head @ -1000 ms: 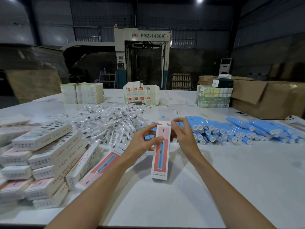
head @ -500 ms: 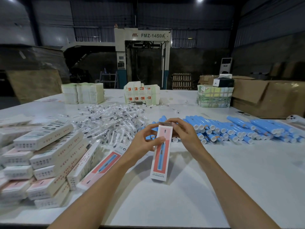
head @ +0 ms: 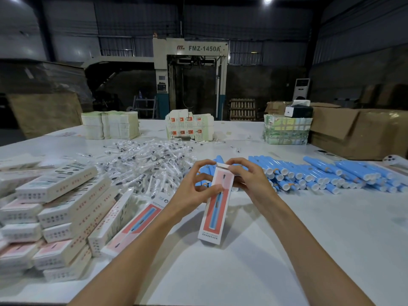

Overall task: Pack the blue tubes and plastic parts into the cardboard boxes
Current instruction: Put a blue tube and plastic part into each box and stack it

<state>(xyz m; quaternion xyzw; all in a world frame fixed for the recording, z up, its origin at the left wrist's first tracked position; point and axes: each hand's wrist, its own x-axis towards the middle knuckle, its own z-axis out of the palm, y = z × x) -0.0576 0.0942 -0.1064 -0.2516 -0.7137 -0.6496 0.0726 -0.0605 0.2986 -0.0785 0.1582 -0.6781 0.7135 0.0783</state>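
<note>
A long pink-and-white carton with a blue tube printed on it stands tilted on the white table. My left hand grips its upper part, thumb on the front face. My right hand pinches the top flap at the carton's far end. Behind my hands lies a wide heap of blue tubes with white caps. A pile of clear-wrapped plastic parts sits to the left of them. Whether the carton holds anything is hidden.
Stacked packed cartons fill the table's left side. Flat carton stacks and printed boxes stand at the far edge, with a wrapped bundle and large brown boxes at the right. A white device lies far right.
Both hands have lifted the carton's top end slightly and shifted on it; my fingers now work at the top flap, and the view has come closer.
</note>
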